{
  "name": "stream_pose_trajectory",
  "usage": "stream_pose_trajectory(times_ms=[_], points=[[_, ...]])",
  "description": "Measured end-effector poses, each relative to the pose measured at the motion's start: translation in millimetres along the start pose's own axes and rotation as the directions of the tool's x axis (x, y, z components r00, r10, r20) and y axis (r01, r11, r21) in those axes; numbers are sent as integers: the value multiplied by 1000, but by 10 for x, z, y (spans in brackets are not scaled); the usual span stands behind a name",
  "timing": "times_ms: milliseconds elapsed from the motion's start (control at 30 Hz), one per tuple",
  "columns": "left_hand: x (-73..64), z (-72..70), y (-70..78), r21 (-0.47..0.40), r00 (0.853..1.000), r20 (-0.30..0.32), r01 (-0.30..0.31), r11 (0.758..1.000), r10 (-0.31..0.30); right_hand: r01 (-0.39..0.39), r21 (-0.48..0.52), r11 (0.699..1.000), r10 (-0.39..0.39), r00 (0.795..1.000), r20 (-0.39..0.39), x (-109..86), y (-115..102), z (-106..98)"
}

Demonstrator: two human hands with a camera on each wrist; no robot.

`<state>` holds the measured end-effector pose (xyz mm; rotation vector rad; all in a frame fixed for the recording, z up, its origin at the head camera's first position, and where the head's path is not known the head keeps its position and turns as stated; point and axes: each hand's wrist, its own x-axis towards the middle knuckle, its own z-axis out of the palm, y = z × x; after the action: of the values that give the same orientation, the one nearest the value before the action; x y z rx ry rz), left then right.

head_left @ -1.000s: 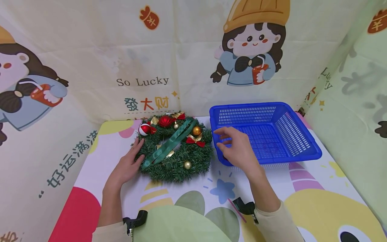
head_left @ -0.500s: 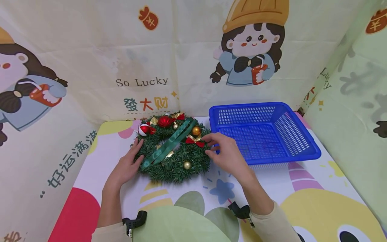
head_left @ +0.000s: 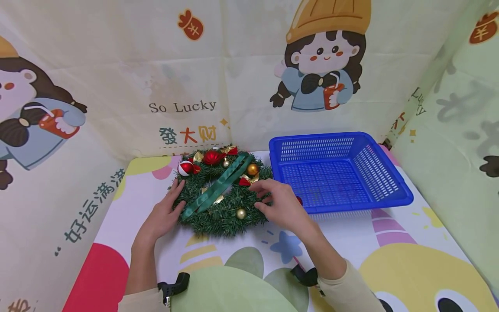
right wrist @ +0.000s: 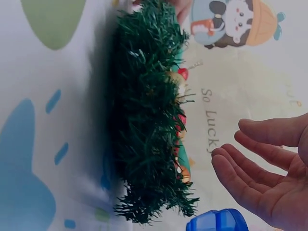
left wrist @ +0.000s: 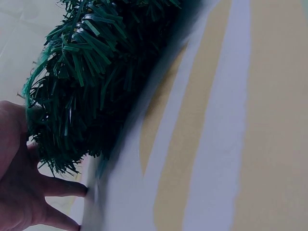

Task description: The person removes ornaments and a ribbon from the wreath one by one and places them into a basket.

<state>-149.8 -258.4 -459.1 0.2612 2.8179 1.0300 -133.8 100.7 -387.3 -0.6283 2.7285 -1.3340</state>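
A green Christmas wreath lies on the table, trimmed with baubles, red-and-gold bows and a long green ribbon. My left hand rests against its left side with fingers spread; in the left wrist view the fingers sit by the wreath's lower edge. Over the wreath's right side, near a red bow that it partly covers, hovers my right hand. Its fingers are loosely bent and hold nothing. The right wrist view shows a gap between this hand and the wreath.
A blue plastic basket stands right of the wreath. Beside its near left corner a small dark red thing shows past my right hand, mostly hidden. Printed cloth hangs behind the table.
My right hand has moved left from the basket's left rim to over the wreath's right side. The left hand and the wreath have stayed in place.
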Motion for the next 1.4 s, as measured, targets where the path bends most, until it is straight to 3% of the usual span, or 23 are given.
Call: stream_pose_trajectory(times_ms=[567,1400], points=[[14,0,1,3,1000,8,-7,1000,7,2,-11,1000,-1,994,106,38,35,208],[6,12,-14,0,1000,-5,0,1000,0,20,-116,993,-4,991,134,60,69,402]])
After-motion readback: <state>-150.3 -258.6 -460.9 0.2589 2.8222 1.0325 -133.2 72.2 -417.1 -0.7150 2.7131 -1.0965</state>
